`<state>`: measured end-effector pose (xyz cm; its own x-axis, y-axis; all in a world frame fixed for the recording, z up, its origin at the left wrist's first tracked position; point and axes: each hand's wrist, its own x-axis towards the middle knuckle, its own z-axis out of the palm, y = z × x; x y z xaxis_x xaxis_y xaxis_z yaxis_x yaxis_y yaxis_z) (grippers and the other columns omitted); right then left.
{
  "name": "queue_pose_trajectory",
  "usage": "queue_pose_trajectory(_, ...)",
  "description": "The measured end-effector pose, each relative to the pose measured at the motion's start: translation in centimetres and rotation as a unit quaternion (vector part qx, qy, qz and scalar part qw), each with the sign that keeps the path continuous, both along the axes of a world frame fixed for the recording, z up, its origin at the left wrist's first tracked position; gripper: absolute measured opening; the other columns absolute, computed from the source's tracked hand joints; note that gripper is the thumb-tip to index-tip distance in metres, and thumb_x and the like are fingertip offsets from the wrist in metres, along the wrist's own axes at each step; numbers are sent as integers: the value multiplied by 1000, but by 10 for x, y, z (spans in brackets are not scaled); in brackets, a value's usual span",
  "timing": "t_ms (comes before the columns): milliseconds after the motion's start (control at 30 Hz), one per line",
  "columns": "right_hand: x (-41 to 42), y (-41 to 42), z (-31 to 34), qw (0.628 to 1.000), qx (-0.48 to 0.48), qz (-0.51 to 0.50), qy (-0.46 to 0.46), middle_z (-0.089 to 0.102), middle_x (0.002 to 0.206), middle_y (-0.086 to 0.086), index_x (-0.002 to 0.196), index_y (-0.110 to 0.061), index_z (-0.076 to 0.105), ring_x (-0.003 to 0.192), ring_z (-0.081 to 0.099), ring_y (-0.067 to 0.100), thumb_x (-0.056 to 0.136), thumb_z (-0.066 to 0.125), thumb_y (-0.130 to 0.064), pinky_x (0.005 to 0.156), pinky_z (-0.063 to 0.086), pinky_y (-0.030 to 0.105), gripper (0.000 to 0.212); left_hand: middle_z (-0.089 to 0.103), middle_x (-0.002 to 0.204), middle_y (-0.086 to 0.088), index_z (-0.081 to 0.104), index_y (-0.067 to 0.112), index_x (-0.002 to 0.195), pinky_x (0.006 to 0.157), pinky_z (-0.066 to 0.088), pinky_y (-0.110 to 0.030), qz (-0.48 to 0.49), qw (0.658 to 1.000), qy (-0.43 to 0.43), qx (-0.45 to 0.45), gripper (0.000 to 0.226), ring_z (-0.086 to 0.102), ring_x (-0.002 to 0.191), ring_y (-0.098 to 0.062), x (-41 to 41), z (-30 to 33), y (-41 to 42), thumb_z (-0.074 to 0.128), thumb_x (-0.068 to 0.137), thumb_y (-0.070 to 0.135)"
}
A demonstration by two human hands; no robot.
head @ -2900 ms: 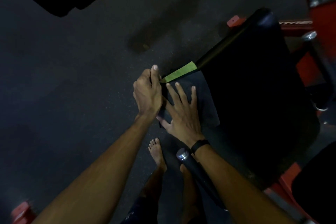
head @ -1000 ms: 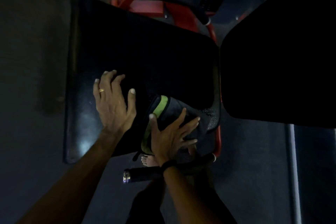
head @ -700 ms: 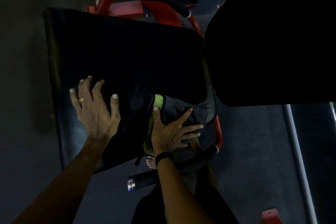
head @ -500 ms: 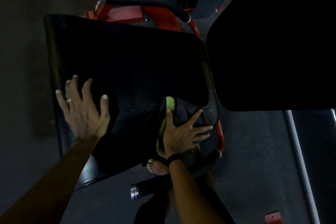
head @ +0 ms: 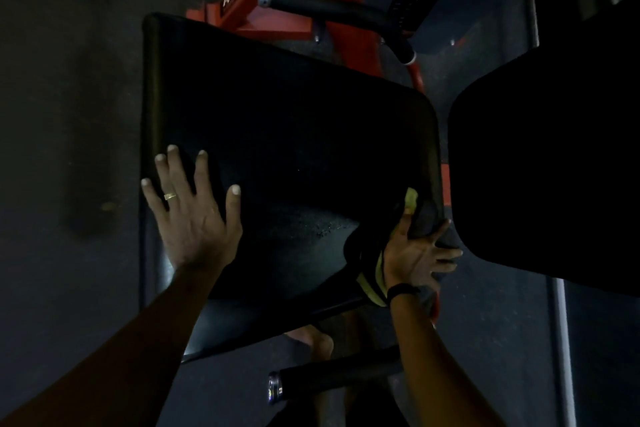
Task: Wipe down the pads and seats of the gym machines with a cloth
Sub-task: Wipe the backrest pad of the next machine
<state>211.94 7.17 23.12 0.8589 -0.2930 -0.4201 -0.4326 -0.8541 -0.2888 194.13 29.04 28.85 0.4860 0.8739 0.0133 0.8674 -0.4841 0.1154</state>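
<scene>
seat: big black pad (head: 287, 156), glossy vinyl, sitting under both hands; wet specks showing just left of the R hand.
L hand: L hand (head: 194, 218) lying flat on the seat's left part, fingers straight & spread wide, holding nothing. Looks to be bracing, not wiping.
R hand: R hand (head: 412, 253) pressing the cloth onto the seat's right edge, fingers mostly straight & fanned, tips reaching over the edge twd the gap beside it. Thumb pointing up along the cloth.
cloth: dark cloth (head: 367, 250) w/ yellow-green trim, bunched under and left of the R palm, one end poking out above the thumb, another hanging down by the wrist.
backrest: 2nd black pad (head: 554, 149) sitting just right of the R hand, separated from the seat by a narrow gap.
frame: red frame (head: 277, 17) & a black grip bar beyond the L fingertips; another bar (head: 332, 381) lying below the R forearm.
cloth handling: soft, light, limp; prob damp, so it's likely dragging a bit on vinyl. Folding & bunching easily, so a flat palm over the middle is working better than pinching a corner.
seat handling: firm-padded, fixed, slick when wet; edge & side seam needing the cloth wrapped round.
step (guess): wiping the right edge; most of the seat is prob left to do.
</scene>
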Motion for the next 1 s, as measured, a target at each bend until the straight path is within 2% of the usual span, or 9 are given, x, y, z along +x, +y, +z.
queue_pose_trajectory(167,32,21,-4,1000,-27,6,-4,10,164,25,160,-23,20,150,8,46,77,12,-83,106,4,80,103,12,165,-22,28,10,155,122,8,-61,-7,1000,-8,-2,69,8,154,-36,1,-1,1,25,103,55)
queue_pose_trajectory(267,43,73,2,998,-46,37,-37,15,164,23,159,-26,26,150,11,46,82,21,-80,110,2,78,94,12,166,-22,28,10,155,122,8,-60,-12,1000,-17,-4,70,6,155,-35,0,-2,2,24,104,57)
queue_pose_trajectory(433,-9,153,15,942,-13,314,-120,21,163,22,152,-36,38,150,14,43,88,38,-72,112,6,75,73,12,167,-18,30,11,155,123,6,-58,-8,999,-42,-13,68,6,155,-32,-1,-2,2,20,104,56)
queue_pose_trajectory(600,-93,65,34,857,27,502,-114,12,167,15,157,-41,21,154,5,37,83,45,-62,116,5,71,80,14,167,-15,33,12,154,124,6,-57,5,998,-60,-14,66,7,155,-30,-2,-1,1,18,105,53)
queue_pose_trajectory(733,-70,-15,13,916,-63,389,-74,17,166,14,156,-35,27,152,13,42,81,42,-60,113,4,73,80,14,167,-16,33,11,153,123,6,-58,10,999,-52,-10,63,7,155,-31,-2,-1,-1,18,106,49)
queue_pose_trajectory(833,10,23,2,984,-50,162,-49,18,164,20,156,-26,32,150,16,45,93,43,-57,112,5,73,71,15,166,-18,34,10,153,123,6,-58,2,999,-49,-1,60,8,155,-32,1,-2,-1,24,106,46)
queue_pose_trajectory(900,57,85,1,997,-48,56,-32,19,163,21,157,-25,31,149,17,44,98,43,-57,113,7,74,68,14,166,-18,33,9,153,124,5,-57,1,999,-47,6,61,8,155,-33,1,-3,-1,26,106,46)
queue_pose_trajectory(933,68,117,2,996,-51,62,-35,18,163,22,156,-26,32,149,16,44,98,41,-58,113,5,75,67,14,166,-18,33,9,154,124,5,-57,1,999,-47,10,61,9,155,-33,1,-3,-1,26,106,47)
queue_pose_trajectory(1000,52,153,5,976,-43,197,-85,17,164,21,154,-30,36,151,13,43,96,40,-60,112,5,75,66,15,166,-19,33,10,154,124,5,-57,3,999,-46,10,61,9,155,-33,1,-4,-2,26,106,47)
